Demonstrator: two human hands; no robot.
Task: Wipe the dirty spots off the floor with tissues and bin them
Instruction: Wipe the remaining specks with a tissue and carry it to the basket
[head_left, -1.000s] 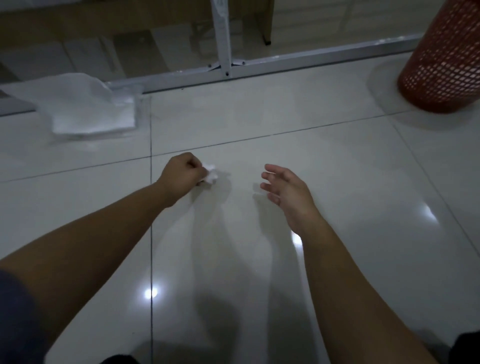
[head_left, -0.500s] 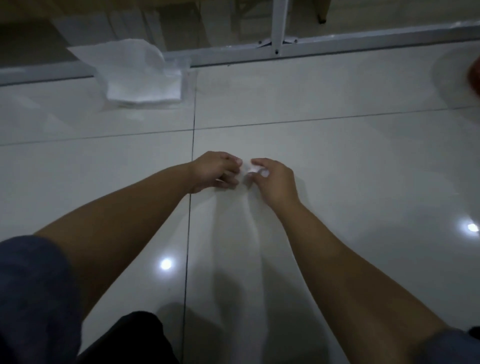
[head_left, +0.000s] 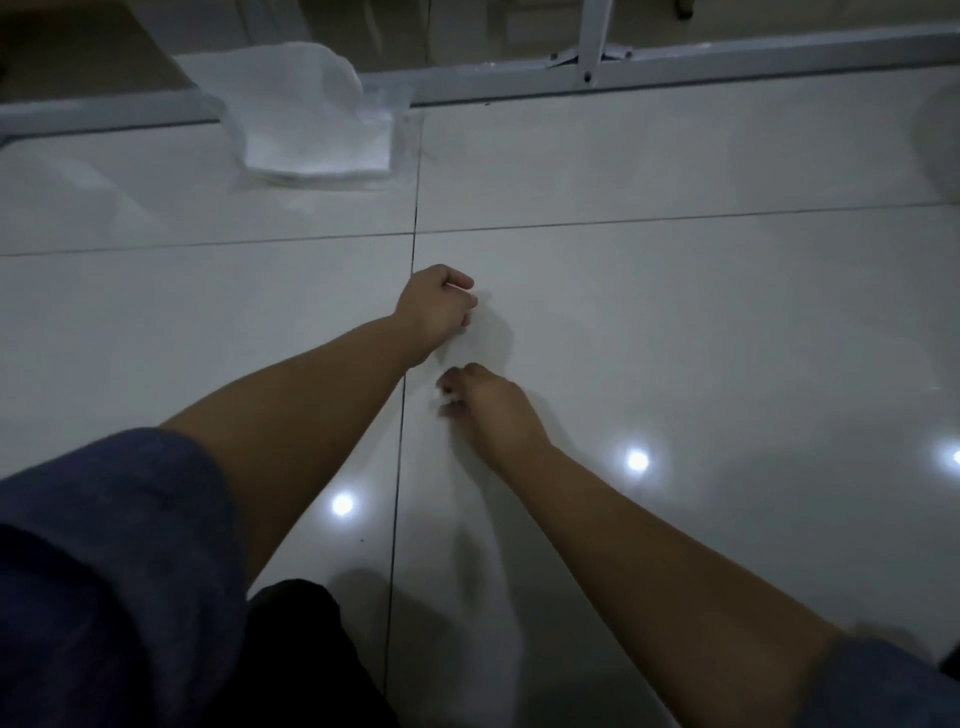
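- Crumpled tissue (head_left: 445, 399): small white wad pinched in right hand (head_left: 485, 410) fingertips, low over glossy white tiled floor (head_left: 675, 322).
- Left hand (head_left: 434, 306): fingers curled into a fist, nothing visible in it.
- Tissue pack (head_left: 317, 130) well beyond, beside grey metal frame rail (head_left: 727, 60).

Grey metal frame rail (head_left: 727, 57) along floor edge

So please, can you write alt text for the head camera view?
Right hand pinches a small crumpled white tissue above glossy white floor tiles; left hand is curled beside it. A white tissue pack lies behind.
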